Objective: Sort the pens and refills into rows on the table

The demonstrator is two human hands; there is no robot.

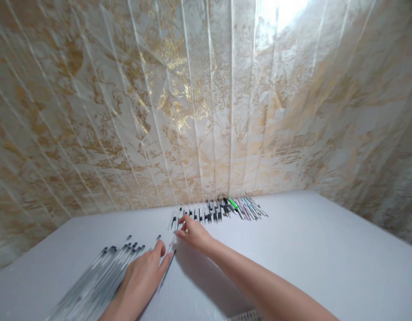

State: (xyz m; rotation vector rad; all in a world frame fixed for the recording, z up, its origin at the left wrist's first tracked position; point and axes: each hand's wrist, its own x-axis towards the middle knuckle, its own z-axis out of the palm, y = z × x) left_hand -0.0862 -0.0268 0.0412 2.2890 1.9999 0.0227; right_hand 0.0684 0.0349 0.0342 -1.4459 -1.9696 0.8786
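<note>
My left hand (143, 269) is low over the white table, its fingers closed around a slim pen with a dark end (158, 238) that sticks out past the knuckles. Beside its thumb lies a thin dark pen refill (168, 269); whether they touch, I cannot tell. My right hand (194, 234) pinches a clear, slender pen tube (173, 243) that slants down toward the left hand. Just beyond the right fingertips runs a row of clear pens with black parts (201, 216). Left of my left hand spreads a blurred bundle of clear pens with dark ends (101, 272).
At the row's right end lie a bright green pen (232, 203) and several pastel pens (249, 209). Behind the white table (309, 249) hangs a gold-patterned curtain (206, 111). A greyish ridged object (246, 316) shows at the bottom edge.
</note>
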